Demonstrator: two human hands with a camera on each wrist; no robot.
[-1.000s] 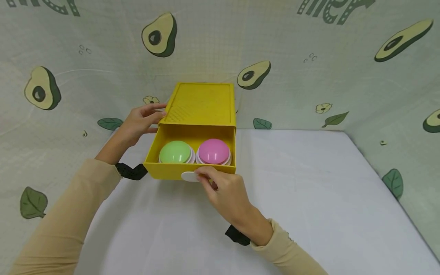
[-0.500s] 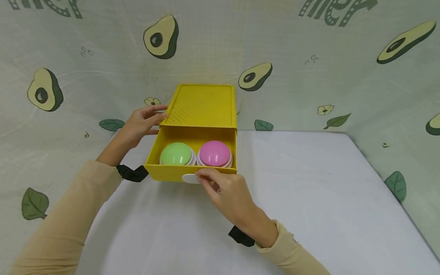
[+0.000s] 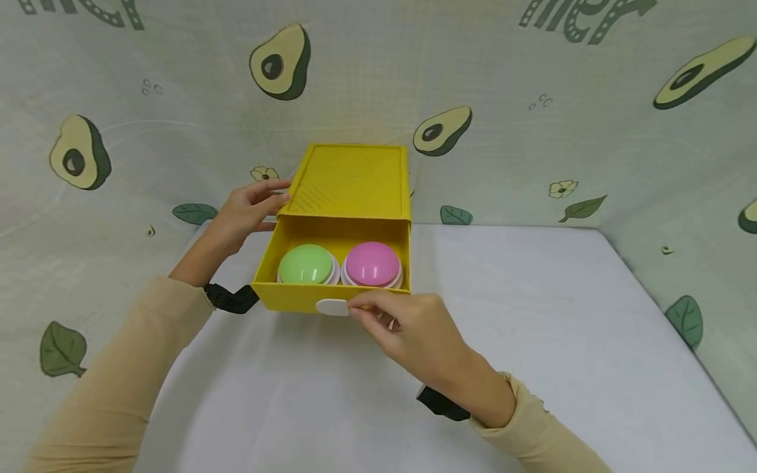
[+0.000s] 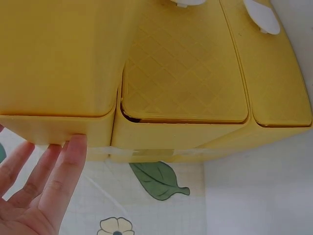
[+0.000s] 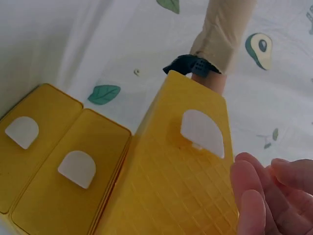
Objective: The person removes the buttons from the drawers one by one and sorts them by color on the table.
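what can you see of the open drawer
The drawer is yellow and plastic-looking, with a lattice-patterned front and a rounded white handle. It is the topmost of three visible, pulled out. Inside, a green dome and a pink dome, both white-rimmed, sit side by side near the front. The right hand is beside the handle, not gripping it.

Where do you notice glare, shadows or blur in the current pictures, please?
Head view: glossy highlights on the green dome and pink dome, with soft shadows on the table; left wrist view: the near drawer at upper left looks soft; right wrist view: faint shading streaks the cloth at upper left.
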